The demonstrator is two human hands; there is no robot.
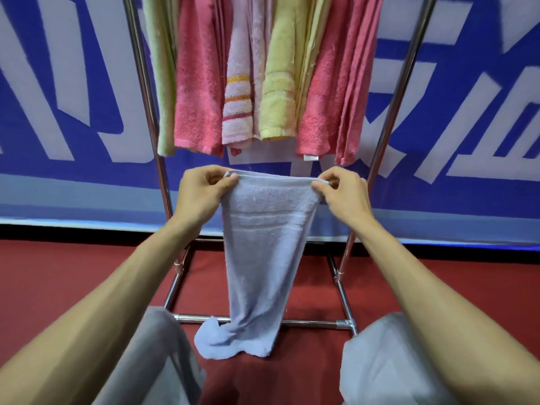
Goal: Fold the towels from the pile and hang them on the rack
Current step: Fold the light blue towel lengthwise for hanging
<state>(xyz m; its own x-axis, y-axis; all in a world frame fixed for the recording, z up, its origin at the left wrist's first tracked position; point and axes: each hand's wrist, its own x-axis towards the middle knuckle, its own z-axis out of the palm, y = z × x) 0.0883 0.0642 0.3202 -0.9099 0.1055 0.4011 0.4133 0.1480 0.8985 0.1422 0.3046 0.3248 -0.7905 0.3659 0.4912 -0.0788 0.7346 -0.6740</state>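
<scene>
A light blue towel [264, 252] hangs stretched between my hands in front of the rack. My left hand [201, 194] pinches its top left corner and my right hand [343, 192] pinches its top right corner. The towel narrows downward, and its bottom end lies crumpled on the red floor over the rack's front base bar. Above it, the chrome rack [146, 92] carries several hung towels: pale green, pink [198, 83], lilac with orange stripes [238, 103], yellow [279, 92] and more pink. The rack's top rail is out of view.
The rack's base bars [315, 323] run across the red floor [43, 276] just ahead of my knees in grey trousers [385, 361]. A blue and white banner [467, 112] stands behind the rack. The towel pile is not in view.
</scene>
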